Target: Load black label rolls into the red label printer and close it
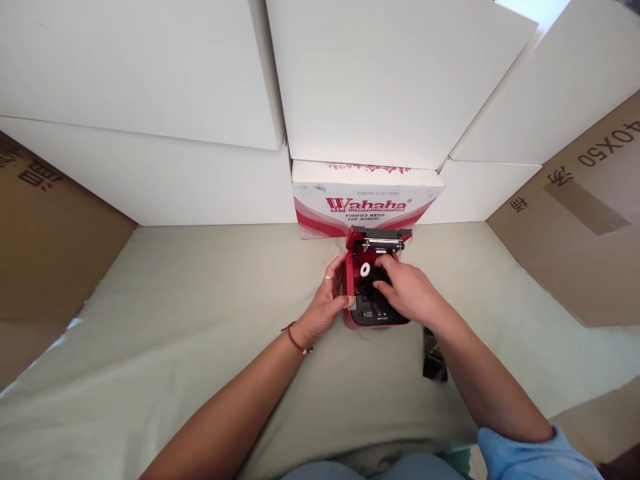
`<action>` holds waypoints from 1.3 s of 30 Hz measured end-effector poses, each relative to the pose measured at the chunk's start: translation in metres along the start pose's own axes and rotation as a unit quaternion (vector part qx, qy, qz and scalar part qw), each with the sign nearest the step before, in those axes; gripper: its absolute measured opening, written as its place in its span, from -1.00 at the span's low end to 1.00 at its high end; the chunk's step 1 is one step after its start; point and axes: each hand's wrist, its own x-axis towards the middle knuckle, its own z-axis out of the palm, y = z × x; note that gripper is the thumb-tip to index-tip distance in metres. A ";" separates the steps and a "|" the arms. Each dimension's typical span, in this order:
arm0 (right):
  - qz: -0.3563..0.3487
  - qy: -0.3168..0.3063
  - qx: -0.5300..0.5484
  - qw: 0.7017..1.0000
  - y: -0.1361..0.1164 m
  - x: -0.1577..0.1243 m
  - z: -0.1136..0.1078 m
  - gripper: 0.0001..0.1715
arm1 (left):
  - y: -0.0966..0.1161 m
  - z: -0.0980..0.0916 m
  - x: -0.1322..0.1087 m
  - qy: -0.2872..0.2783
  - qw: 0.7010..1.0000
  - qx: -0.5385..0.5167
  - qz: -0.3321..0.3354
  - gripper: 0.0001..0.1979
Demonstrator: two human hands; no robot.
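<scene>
A small red-and-black printer-like device point(376, 313) stands on the cloth with its lid point(383, 238) raised at the back. My left hand point(327, 303) is closed around the device's left side, thumb on the front left corner and fingers along the outer wall. Inside the open compartment, the thumb and fingers of my right hand point(405, 287) are curled around something dark that I cannot make out. Just left of those fingertips shows a white ring point(365, 269). The right part of the compartment is hidden under my right hand.
Directly behind the device stands a Wahaha water carton point(370, 207). White boxes point(400, 80) form a wall across the back. Brown cardboard point(575, 220) flanks the right, and more cardboard point(45, 247) the left. A black object point(434, 357) lies beside my right forearm on the pale green cloth point(200, 287).
</scene>
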 end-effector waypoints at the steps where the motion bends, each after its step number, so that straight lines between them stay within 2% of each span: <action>1: -0.002 0.017 0.075 0.997 0.007 -0.015 -0.001 -0.62 | 0.000 0.000 0.000 0.003 1.000 0.000 -0.001 -0.01; 2: -0.004 0.037 0.161 0.986 0.016 -0.033 -0.003 -0.64 | 0.000 0.000 0.000 0.006 1.000 0.000 -0.001 -0.01; 4: -0.007 0.072 0.318 0.945 0.039 -0.073 -0.007 -0.55 | 0.001 0.000 0.000 0.003 1.000 -0.004 -0.002 -0.01; 6: -0.035 0.082 0.425 0.901 0.063 -0.109 -0.008 -0.52 | 0.001 0.001 0.000 0.000 1.000 -0.011 -0.004 -0.02; 7: -0.038 0.070 0.452 0.888 0.073 -0.123 -0.006 -0.51 | 0.002 0.001 0.000 -0.001 1.000 -0.011 -0.004 -0.02; 9: -0.032 0.003 0.435 0.900 0.083 -0.138 0.007 -0.54 | 0.003 0.001 0.000 0.002 1.000 -0.006 -0.002 -0.01; 12: 0.003 -0.086 0.337 0.938 0.075 -0.135 0.040 -0.60 | 0.005 0.002 0.000 0.009 1.000 0.007 0.003 -0.01; 14: -0.001 -0.085 0.302 0.949 0.066 -0.127 0.061 -0.60 | 0.006 0.003 0.000 0.011 1.000 0.010 0.006 -0.01; 16: -0.018 -0.034 0.302 0.953 0.066 -0.121 0.074 -0.59 | 0.007 0.004 0.001 0.008 1.000 0.012 0.006 -0.02; 18: -0.006 0.061 0.295 0.954 0.079 -0.119 0.077 -0.58 | 0.008 0.004 0.001 0.006 1.000 0.012 0.008 -0.03; 20: 0.047 0.167 0.245 0.954 0.102 -0.116 0.076 -0.55 | 0.009 0.005 0.001 0.007 1.000 0.011 0.010 -0.04; 22: 0.106 0.220 0.164 0.956 0.126 -0.110 0.074 -0.52 | 0.009 0.005 0.001 0.013 1.000 0.010 0.010 -0.04; 25: 0.129 0.175 0.105 0.970 0.152 -0.100 0.079 -0.47 | 0.009 0.005 0.000 0.013 1.000 0.007 0.003 -0.04; 29: 0.091 0.105 0.126 0.982 0.157 -0.096 0.087 -0.49 | 0.009 0.006 0.000 0.006 1.000 0.000 -0.003 -0.04; 31: 0.079 0.066 0.136 0.985 0.151 -0.101 0.079 -0.52 | 0.010 0.006 -0.001 0.011 1.000 0.002 -0.004 -0.04; 33: 0.053 0.015 0.159 0.986 0.145 -0.111 0.057 -0.55 | 0.011 0.006 -0.001 0.014 1.000 0.004 -0.006 -0.04; 35: 0.002 -0.039 0.201 0.979 0.137 -0.124 0.023 -0.57 | 0.010 0.006 -0.001 0.012 1.000 0.004 -0.007 -0.03; 39: -0.136 -0.076 0.266 0.951 0.114 -0.133 -0.048 -0.66 | 0.009 0.005 0.000 0.008 1.000 0.014 0.003 -0.01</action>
